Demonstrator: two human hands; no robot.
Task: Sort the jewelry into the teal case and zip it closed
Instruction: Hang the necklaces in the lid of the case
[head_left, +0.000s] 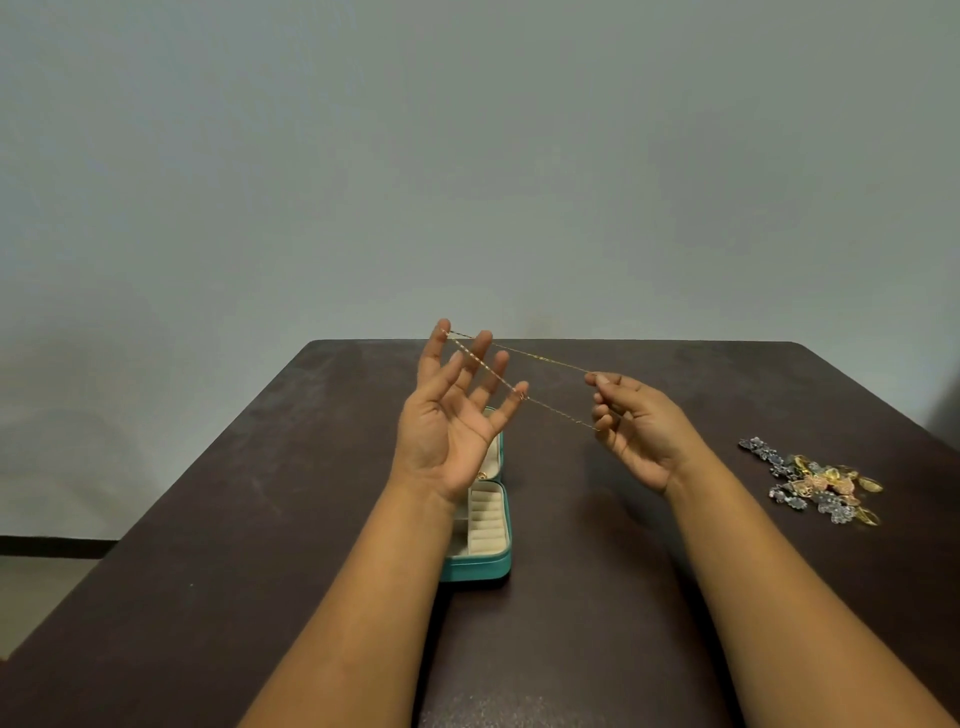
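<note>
A thin gold chain (545, 359) is stretched in the air above the table between both hands. My left hand (457, 421) is raised palm-up with its fingers spread, and the chain loops over the index fingertip and the thumb. My right hand (634, 426) pinches the chain's other end with curled fingers. Under my left hand the teal case (485, 564) lies open on the table, showing cream ring rolls and compartments; my left wrist hides part of it. A small gold piece sits inside the case near the hinge.
A pile of loose jewelry (821, 480), silver flower pieces and gold items, lies on the dark wooden table (597, 597) to the right of my right forearm. A plain grey wall stands behind the table's far edge.
</note>
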